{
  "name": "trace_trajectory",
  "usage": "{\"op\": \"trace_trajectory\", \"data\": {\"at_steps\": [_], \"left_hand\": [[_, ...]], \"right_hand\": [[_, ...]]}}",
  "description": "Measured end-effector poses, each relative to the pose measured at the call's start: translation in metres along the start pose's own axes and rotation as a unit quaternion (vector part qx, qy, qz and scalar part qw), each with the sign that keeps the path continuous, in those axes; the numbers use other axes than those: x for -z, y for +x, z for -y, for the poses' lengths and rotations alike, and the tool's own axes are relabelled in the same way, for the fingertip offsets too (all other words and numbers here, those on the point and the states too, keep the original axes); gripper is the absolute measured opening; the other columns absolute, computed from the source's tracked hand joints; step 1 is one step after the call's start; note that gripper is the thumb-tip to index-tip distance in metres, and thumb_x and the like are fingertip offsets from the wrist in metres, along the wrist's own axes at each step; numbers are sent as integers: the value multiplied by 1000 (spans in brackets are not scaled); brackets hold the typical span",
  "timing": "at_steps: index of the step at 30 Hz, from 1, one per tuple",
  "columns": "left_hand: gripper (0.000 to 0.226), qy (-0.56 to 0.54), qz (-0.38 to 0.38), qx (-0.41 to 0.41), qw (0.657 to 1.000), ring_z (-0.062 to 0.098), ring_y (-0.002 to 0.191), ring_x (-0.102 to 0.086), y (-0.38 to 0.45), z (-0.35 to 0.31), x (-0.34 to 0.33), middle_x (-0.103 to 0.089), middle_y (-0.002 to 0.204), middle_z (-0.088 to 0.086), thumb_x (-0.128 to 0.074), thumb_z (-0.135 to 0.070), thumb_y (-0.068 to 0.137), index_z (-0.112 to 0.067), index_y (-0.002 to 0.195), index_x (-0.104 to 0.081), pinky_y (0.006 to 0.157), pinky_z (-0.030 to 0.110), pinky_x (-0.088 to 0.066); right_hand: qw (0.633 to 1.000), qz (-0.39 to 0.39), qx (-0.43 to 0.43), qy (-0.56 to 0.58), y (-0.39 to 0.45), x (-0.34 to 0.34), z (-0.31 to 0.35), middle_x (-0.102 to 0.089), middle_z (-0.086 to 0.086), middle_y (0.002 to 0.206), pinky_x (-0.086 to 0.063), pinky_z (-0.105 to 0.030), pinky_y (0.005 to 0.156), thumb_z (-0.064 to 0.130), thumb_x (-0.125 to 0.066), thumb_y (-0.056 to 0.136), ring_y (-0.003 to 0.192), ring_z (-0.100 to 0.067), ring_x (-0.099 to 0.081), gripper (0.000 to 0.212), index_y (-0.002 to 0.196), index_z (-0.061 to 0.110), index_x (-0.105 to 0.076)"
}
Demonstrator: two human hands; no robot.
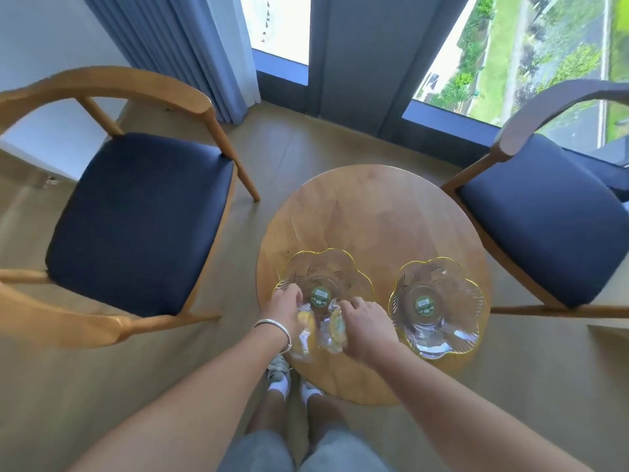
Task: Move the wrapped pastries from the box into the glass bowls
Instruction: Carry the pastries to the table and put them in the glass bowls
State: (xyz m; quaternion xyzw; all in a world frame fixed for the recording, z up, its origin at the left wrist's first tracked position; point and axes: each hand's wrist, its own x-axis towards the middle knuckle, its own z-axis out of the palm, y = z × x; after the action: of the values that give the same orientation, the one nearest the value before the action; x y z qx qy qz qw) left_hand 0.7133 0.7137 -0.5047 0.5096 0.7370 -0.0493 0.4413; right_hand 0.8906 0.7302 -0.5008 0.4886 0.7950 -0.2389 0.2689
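Standing over the round wooden table [374,216], the person reaches both arms down toward the left glass bowl [323,270], and the head camera looks straight down on it all. The left hand [284,306] has its fingers curled round a wrapped pastry [304,330], a yellow cake in clear crinkled film that hangs below the palm at the near rim of that bowl. The right hand [366,323] grips a second wrapped pastry [335,327] the same way, fingers bent over the top of the wrapper. The two packets sit just beside each other between the hands; the film blurs, so whether they touch I cannot tell, and they seem to hang over the bowl's near edge rather than lie in it. A silver bracelet [277,330] circles the left wrist.

The right glass bowl [439,342] stands near the other on the table's right side, gold-rimmed and scalloped, with a green round sticker [424,305] at its centre; the left bowl carries a like sticker. Neither bowl shows a pastry lying inside.

A wooden chair with a dark blue seat [136,226] stands to the left of the table, another chair [544,226] to the right. Blue curtains [163,39] hang by the window beyond. White sneakers [279,378] show under the table's near edge.
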Motion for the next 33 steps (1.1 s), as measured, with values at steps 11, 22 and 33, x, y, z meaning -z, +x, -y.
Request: {"op": "trace_trajectory", "data": {"at_steps": [11, 22, 33], "left_hand": [[40, -78, -45, -4, 996, 24, 105, -53, 45, 19, -30, -54, 120, 5, -51, 0, 86, -19, 120, -53, 88, 32, -43], [37, 23, -70, -78, 994, 25, 115, -50, 41, 34, -38, -53, 125, 3, -50, -26, 94, -19, 130, -50, 90, 37, -45], [59, 182, -91, -166, 965, 19, 139, -25, 24, 8, -7, -28, 153, 3, -48, -41, 95, -25, 147, -24, 110, 35, -23]], "right_hand": [[1000, 2, -11, 23, 40, -26, 3, -48, -5, 131, -32, -38, 107, 28, -66, 80, 122, -26, -46, 64, 136, 18, -38], [999, -14, 2, 50, 45, -44, 1, -19, -9, 159, -16, -38, 119, 43, -60, 89, 147, -25, -11, 79, 150, 18, -18], [992, -57, -59, 92, 12, -14, -5, -5, -7, 163, -10, -40, 121, 44, -60, 89, 149, -23, -2, 88, 154, 20, -7]]}}
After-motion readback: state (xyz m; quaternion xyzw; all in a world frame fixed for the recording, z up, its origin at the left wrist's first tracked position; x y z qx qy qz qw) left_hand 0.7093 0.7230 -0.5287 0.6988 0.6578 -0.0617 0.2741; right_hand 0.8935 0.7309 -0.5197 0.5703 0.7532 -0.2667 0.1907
